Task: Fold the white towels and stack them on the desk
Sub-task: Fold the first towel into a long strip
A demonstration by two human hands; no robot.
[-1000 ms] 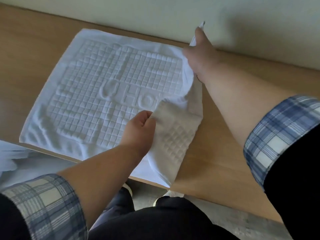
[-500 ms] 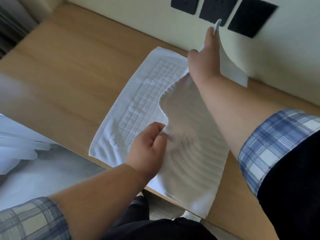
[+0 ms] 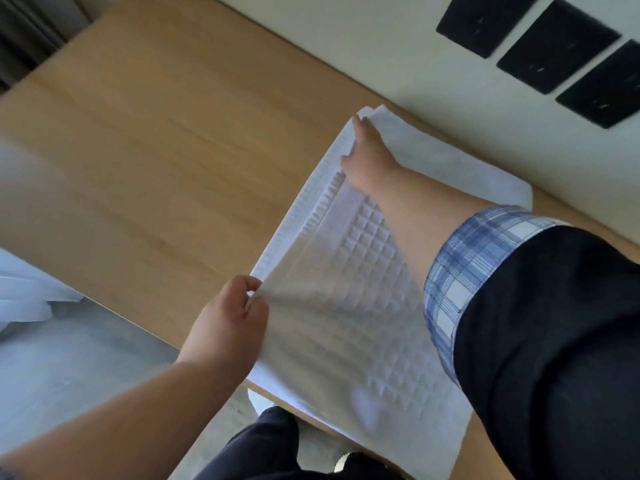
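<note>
Wooden desk (image 3: 145, 161) set against a pale wall, viewed from beside the person at work. The white towel (image 3: 349, 306) lies on the desk's right part, close to the wall, doubled over on itself with its raised square pattern upward; its near end hangs just past the desk's front edge. The upper layer stops just short of the left border, where a ribbed strip of the lower layer shows, so the edges are not yet matched. A heap of white cloth (image 3: 24, 292) sits off the desk at the left, probably more towels waiting. The right hand (image 3: 370, 157) reaches across to the far corner, fingers closed on the top layer there; the left hand (image 3: 228, 323) pinches the near corner between thumb and fingertips. Gripping both corners of one edge pulls that layer taut — presumably so it can be laid square on the edge below.
</note>
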